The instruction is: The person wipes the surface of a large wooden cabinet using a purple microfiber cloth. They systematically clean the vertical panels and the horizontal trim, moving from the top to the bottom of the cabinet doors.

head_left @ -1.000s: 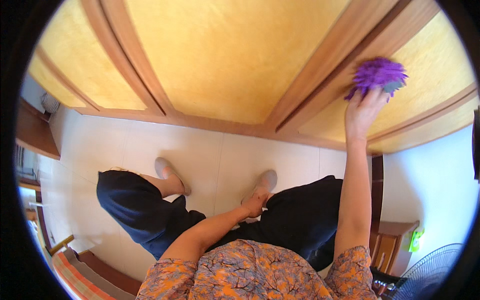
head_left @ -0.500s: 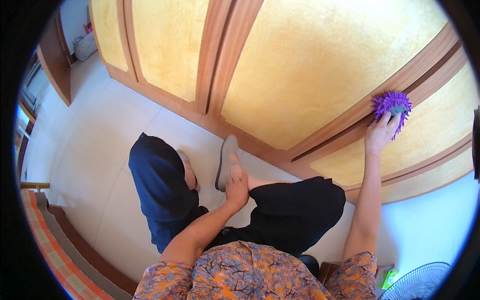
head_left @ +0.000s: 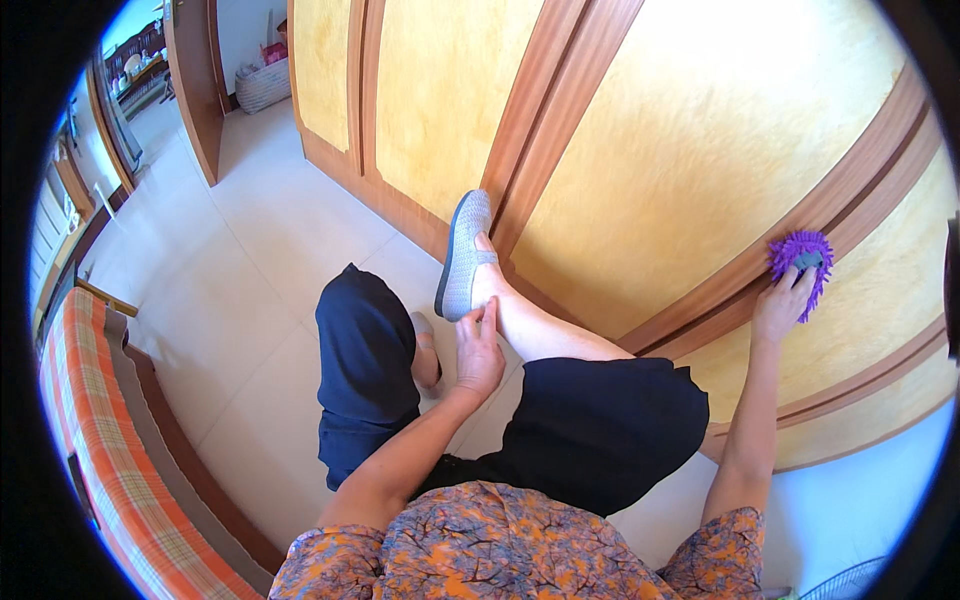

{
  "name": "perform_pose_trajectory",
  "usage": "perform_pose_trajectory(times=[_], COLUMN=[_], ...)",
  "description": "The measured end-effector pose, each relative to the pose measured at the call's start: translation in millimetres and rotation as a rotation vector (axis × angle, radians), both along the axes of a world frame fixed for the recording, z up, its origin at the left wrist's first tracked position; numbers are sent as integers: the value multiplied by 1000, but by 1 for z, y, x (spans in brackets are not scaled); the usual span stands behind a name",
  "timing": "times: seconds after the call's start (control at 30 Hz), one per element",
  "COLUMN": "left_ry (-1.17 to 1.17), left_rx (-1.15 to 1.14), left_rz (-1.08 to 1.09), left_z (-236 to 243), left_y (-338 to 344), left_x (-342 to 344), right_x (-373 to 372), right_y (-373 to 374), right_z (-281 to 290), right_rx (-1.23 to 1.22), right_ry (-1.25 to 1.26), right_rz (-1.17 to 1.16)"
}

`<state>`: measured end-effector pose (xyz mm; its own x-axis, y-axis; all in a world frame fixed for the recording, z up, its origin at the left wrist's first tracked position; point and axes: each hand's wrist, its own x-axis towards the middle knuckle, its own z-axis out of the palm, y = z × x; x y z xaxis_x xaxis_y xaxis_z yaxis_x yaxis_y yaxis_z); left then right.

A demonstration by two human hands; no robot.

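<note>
My right hand [head_left: 783, 305] grips the grey back of a purple chenille duster [head_left: 803, 262]. The duster's soft strands press on the wooden frame strip of the wardrobe door [head_left: 700, 180], beside its dark groove. Lower down, my left hand [head_left: 482, 355] is closed at the ankle [head_left: 488, 287] of my raised right leg, its fingertips by the heel. That foot wears a grey woven flat shoe [head_left: 463, 250], its toe up near the wardrobe front. My other shoe [head_left: 424, 345] is on the floor, partly hidden by the dark trouser leg.
Along the left stands a bed or bench with an orange plaid cover [head_left: 120, 450]. Pale tiles make up the floor [head_left: 260, 300]. Farther off are an open brown door [head_left: 195, 90] and a woven basket [head_left: 263, 86]. A fan's wire guard [head_left: 840, 580] shows at the lower right.
My right foot has come up off the floor toward the wardrobe, my left hand staying at its ankle. The duster remains against the door strip. The view has shifted left.
</note>
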<state>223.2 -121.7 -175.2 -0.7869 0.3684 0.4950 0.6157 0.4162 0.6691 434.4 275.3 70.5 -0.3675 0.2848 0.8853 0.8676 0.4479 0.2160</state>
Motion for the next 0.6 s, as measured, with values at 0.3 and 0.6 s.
perform_pose_trajectory(times=[0.3,0.6], left_ry=[-49,-119], left_rx=[-31,30], left_rz=[-113,-42], left_z=[5,-7], left_y=[-1,-1], left_x=[4,-6], right_x=[-76,-135], right_y=[-42,-69], right_z=[47,60], right_rx=[3,120], right_ry=[19,-91], right_rz=[365,247])
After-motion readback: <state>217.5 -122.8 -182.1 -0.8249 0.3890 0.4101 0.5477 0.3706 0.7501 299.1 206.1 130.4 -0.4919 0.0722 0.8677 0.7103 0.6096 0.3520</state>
